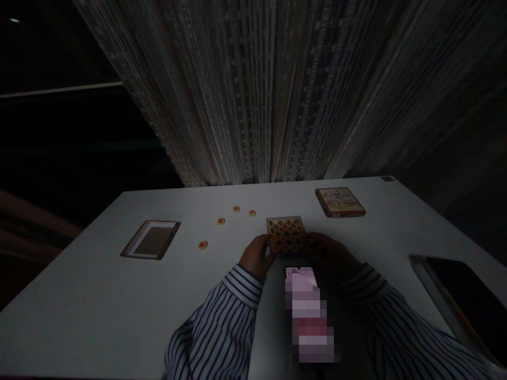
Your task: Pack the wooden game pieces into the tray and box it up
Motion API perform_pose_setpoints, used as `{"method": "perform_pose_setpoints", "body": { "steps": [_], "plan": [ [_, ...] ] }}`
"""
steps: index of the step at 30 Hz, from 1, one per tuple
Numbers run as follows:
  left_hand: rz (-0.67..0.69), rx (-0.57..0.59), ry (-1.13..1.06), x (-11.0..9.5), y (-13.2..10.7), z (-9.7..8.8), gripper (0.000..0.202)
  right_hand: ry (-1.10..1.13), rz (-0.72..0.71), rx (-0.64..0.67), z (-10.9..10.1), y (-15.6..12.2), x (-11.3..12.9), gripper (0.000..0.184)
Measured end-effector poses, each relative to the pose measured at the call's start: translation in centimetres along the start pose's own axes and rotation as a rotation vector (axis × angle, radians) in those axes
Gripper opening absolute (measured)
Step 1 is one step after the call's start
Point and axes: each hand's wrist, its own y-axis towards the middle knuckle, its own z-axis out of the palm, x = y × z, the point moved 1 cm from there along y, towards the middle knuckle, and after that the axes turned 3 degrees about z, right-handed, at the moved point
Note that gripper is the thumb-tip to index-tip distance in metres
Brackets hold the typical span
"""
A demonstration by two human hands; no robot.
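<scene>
l hand & r hand, both half curled, hold the sides of a box w/ round pcs in rows, just past a lit phone. 4 loose pcs lie l of it on the white table.

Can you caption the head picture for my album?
Left hand and right hand hold a box of pieces, four more on the table.

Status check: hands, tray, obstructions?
Left hand, right hand at opposite sides of tray. Round pieces in rows inside; four loose pieces to its left. Lit phone close by, near side.
</scene>
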Motion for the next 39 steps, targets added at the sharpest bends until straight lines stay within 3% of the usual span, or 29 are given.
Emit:
{"method": "perform_pose_setpoints", "body": {
  "steps": [33,39],
  "plan": [
    [-0.017,-0.008,0.009,-0.03,-0.06,-0.06,0.04,-0.035,-0.035,0.006,0.11,-0.23,-0.81,0.032],
    [0.004,-0.063,0.007,-0.24,-0.03,-0.11,0.039,-0.053,-0.044,-0.034,0.22,-0.17,-0.79,0.031]
  ]
}}
